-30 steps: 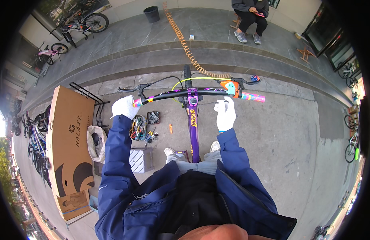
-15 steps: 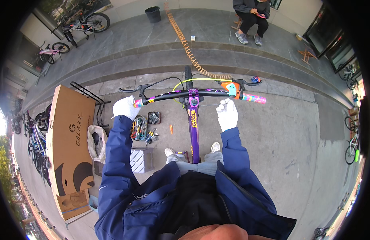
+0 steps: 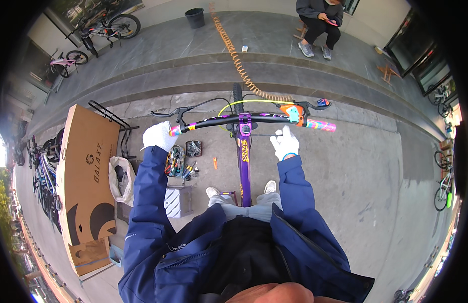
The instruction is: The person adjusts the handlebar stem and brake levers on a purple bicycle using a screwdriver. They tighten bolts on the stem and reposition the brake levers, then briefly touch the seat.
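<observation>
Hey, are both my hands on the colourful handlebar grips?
No, your left hand is around the left grip, but your right hand is off the right grip.

Navy jacket [image 3: 320,237], worn open, takes up most of lower frame. Left sleeve [image 3: 148,187] has tiny pale marking [image 3: 130,236] down at lower left, right sleeve [image 3: 298,187] looks pretty plain. Chunky dark zipper [image 3: 186,260] left of bottom centre, little white logo [image 3: 178,247] just above it, too small to make out. Plain black top [image 3: 244,252] underneath. White left glove [image 3: 159,136], matching right glove [image 3: 284,144] with blue wristband [image 3: 290,155]. Light grey pants [image 3: 244,210] mid-frame, off-white shoes [image 3: 212,192] just above.
</observation>
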